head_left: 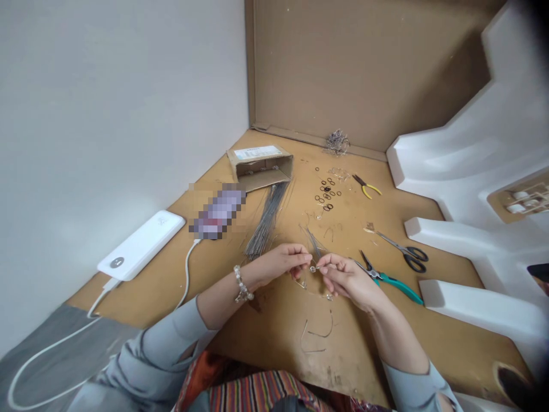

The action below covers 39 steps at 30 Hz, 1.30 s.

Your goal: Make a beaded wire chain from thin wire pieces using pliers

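Between my two hands, over the middle of the table, is a thin wire piece with clear beads (313, 269). My left hand (291, 260), with a beaded bracelet (241, 284) on its wrist, pinches the wire near a clear bead. From the other side, my right hand (343, 276) pinches it too, thumb and forefinger together. More beads on the wire hang below the fingers. Straight wires (313, 240) lie just beyond the hands. Two bent wire pieces (315, 335) rest nearer to me. The exact join at the fingertips is too small to make out.
At right lie green-handled pliers (398, 286), black-handled scissors (407, 252) and yellow-handled pliers (366, 186). Dark rings (328, 197) are scattered farther back. A wire bundle (268, 220) extends from an open cardboard box (261, 183). A white power bank (141, 246) and a blurred phone (218, 212) sit left.
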{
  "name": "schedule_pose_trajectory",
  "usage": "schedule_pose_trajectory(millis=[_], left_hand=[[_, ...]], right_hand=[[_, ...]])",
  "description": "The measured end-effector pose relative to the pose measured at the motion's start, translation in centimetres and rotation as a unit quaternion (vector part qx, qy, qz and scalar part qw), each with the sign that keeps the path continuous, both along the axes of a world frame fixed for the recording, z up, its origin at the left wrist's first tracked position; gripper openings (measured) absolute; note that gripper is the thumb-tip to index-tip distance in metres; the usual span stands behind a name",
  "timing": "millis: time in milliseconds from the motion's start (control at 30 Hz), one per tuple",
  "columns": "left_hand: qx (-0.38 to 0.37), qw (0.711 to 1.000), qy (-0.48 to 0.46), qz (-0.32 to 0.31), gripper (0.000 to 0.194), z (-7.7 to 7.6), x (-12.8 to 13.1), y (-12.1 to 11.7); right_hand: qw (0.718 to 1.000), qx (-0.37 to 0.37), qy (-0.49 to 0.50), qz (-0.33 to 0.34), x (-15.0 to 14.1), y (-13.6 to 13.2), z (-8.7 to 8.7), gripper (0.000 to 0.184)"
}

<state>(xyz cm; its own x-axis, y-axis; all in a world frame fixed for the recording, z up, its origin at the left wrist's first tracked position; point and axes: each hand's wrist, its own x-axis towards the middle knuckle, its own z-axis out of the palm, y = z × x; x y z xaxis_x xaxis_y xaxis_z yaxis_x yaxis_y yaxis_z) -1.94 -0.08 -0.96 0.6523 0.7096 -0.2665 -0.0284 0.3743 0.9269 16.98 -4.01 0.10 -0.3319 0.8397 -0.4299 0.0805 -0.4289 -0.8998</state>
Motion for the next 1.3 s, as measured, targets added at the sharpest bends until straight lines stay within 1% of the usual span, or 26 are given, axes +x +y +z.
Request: schedule_pose_trajectory(millis=[100, 200, 333, 500, 667, 767, 867, 900, 967, 1067, 1133, 1200, 1300], left_hand=[[0.006, 1.0, -0.008, 0.01, 0.03, -0.1, -0.1, 0.2], [0.005, 0.999, -0.024, 0.048, 0.029, -0.3, -0.3, 0.5], [-0.003, 0.995, -0.027, 0.093, 0.029, -0.4, -0.5, 0.8], [0.032, 0.995, 0.052, 0.078, 0.025, -0.2, -0.3, 0.7], [0.088, 0.991, 0.087, 0.045, 0.031, -0.3, -0.2, 0.6], [0.164, 0.978, 0.127, 0.035, 0.03, -0.3, -0.3, 0.3], [0.237, 0.957, 0.168, 0.007, 0.031, -0.4, -0.5, 0.0], [0.245, 0.954, 0.175, -0.001, 0.035, -0.4, -0.5, 0.0], [0.233, 0.958, 0.17, -0.002, 0.04, -0.5, -0.5, -0.1], [0.191, 0.971, 0.14, 0.035, 0.039, -0.7, -0.3, 0.0], [0.185, 0.972, 0.132, 0.059, 0.038, -0.8, -0.3, 0.1], [0.212, 0.963, 0.152, 0.062, 0.036, -0.7, -0.4, 0.1], [0.28, 0.934, 0.218, 0.041, 0.035, -0.4, -0.9, 0.2]], right_hand=[[0.999, 0.0, 0.044, -0.002, 0.3, 0.1, -0.1, 0.022], [0.994, 0.003, 0.099, -0.036, 0.7, 0.4, -0.2, 0.023], [0.992, 0.011, 0.105, -0.075, 1.2, 0.6, -0.5, 0.021], [0.99, 0.008, 0.108, -0.086, 1.1, 0.7, -0.6, 0.024], [0.989, 0.007, 0.114, -0.092, 0.9, 0.7, -0.8, 0.026], [0.989, 0.003, 0.116, -0.095, 0.8, 0.6, -1.1, 0.024], [0.989, -0.001, 0.105, -0.102, 0.4, 0.6, -1.3, 0.021], [0.989, -0.003, 0.102, -0.105, 0.3, 0.5, -1.3, 0.02], [0.988, -0.004, 0.103, -0.111, 0.1, 0.5, -1.3, 0.021], [0.988, -0.008, 0.099, -0.115, 0.1, 0.6, -1.1, 0.025], [0.99, -0.013, 0.081, -0.119, 0.2, 0.6, -1.0, 0.028], [0.991, -0.013, 0.064, -0.121, 0.2, 0.7, -0.9, 0.031], [0.992, 0.003, 0.052, -0.115, 0.3, 0.6, -0.9, 0.033]])
